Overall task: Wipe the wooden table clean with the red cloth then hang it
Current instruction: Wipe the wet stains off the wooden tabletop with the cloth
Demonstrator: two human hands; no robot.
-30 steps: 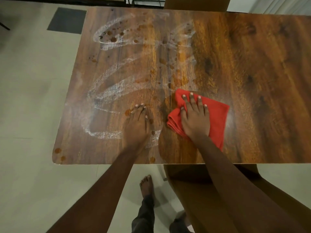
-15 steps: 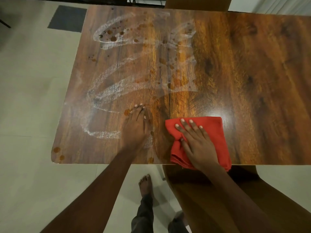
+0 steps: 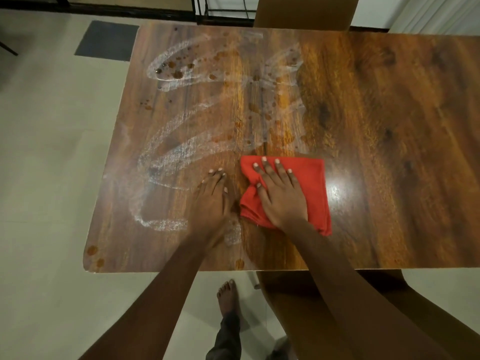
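The wooden table (image 3: 389,126) fills most of the view. Its left half carries whitish smear loops (image 3: 181,152) and brown spots (image 3: 178,72). The red cloth (image 3: 311,183) lies bunched on the table near the front edge, middle. My right hand (image 3: 281,196) presses flat on the cloth with fingers spread, the thumb pinching a fold. My left hand (image 3: 211,201) rests flat on the bare wood just left of the cloth, holding nothing.
A wooden chair (image 3: 306,11) stands at the table's far side, another chair seat (image 3: 285,294) under the near edge. A dark mat (image 3: 107,40) lies on the tiled floor at far left. My bare foot (image 3: 227,297) shows below the table edge.
My right hand slid the red cloth toward the front edge, then pushed it back away and slightly left. My left hand stayed planted on the table.
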